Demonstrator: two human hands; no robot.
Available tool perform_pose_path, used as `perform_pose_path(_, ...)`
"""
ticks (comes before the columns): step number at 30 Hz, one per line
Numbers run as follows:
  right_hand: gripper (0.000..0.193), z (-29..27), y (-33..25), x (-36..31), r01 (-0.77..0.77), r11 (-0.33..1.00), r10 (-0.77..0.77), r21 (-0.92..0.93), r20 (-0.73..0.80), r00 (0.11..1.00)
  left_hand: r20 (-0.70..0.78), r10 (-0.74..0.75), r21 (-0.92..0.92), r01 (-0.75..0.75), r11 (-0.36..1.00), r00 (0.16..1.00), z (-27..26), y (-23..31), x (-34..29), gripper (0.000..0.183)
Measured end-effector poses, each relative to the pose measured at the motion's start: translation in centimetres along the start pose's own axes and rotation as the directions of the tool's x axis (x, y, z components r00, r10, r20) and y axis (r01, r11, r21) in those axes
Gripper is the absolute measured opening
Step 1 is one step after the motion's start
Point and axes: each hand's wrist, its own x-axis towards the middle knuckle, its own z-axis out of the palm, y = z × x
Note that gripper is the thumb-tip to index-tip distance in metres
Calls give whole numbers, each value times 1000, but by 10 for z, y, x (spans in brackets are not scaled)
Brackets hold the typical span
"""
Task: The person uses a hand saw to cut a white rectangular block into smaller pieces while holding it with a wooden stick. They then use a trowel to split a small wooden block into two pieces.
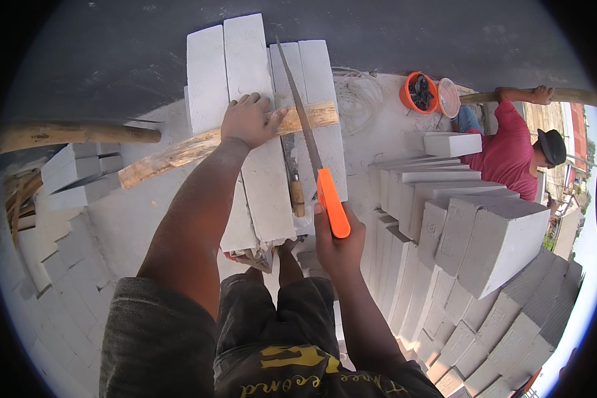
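One left hand [251, 121] clasps wooden plank [194, 147] against white blocks [266, 189], likely to steady it; right hand [341, 245] grasps orange-handled handsaw [311, 142], blade slanting across plank.

The long steel handsaw [306, 126] pairs a grey blade [297, 99] with a bright orange handle [333, 202]; the tan wooden batten [179, 152] is mottled darker brown; the rectangular blocks [247, 60] are chalky white; the round plastic bucket [404, 96] is orange; the person's short-sleeved charcoal shirt [156, 331] carries yellow print [297, 361]

Left head-worn fisheye view, facing steeply down, near above the wooden board [186, 151]
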Motion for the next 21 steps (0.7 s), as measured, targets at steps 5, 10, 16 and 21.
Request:
perform_pose_path(5,30,-16,-6,-11,32,999,-31,22,-32,999,60,-14,3,14,1000,998,-7,1,-1,50)
perform_pose_path(10,24,-8,-20,24,-26,999,26,-26,28,999,147,-42,20,39,999,988,-11,8,4,52)
perform_pose_path(16,24,-25,-30,-11,-29,1000,29,-2,-35,999,34,-8,5,8,1000,999,-8,-1,-1,47)
perform_pose_path(21,17,1,-22,36,-26,996,30,-80,43,999,169,-35,27,31,999,985,-12,6,2,51)
